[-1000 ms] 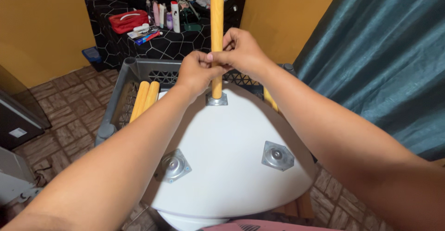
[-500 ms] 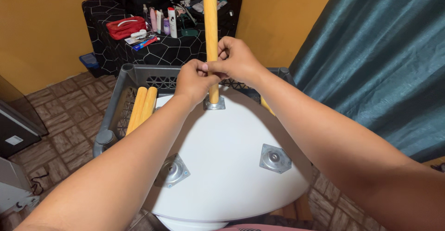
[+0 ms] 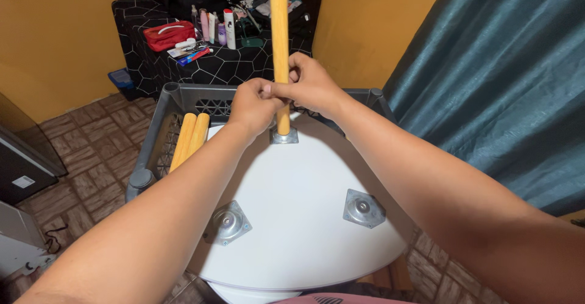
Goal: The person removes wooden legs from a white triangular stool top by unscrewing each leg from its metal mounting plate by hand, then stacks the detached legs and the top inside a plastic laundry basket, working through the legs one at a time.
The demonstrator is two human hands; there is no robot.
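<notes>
Both my hands are closed around the upright yellow wooden leg (image 3: pixel 279 35), low on its shaft, just above the square metal mounting plate (image 3: pixel 284 136) it stands in. My left hand (image 3: pixel 255 104) wraps it from the left, fingers (image 3: pixel 263 89) curled against the wood; my right hand (image 3: pixel 312 85) wraps it from the right, the two hands touching at the knuckles.

The plate sits at the far edge of the round white tabletop (image 3: pixel 298 218), which lies underside up across a grey plastic crate (image 3: pixel 183 100).

Count: one leg in its plate; two empty plates, one near left (image 3: pixel 227 223), one near right (image 3: pixel 363 207); two loose yellow wooden legs (image 3: pixel 189 138) lying side by side in the crate, left of the tabletop.

Behind, a desk covered in black cloth with a hexagon pattern (image 3: pixel 225 66) carries a red zip pouch (image 3: pixel 169 35) at left and a cluster of upright bottles and tubes (image 3: pixel 218 28), white and pale; number unclear. A teal curtain (image 3: pixel 499 78) hangs at right.
</notes>
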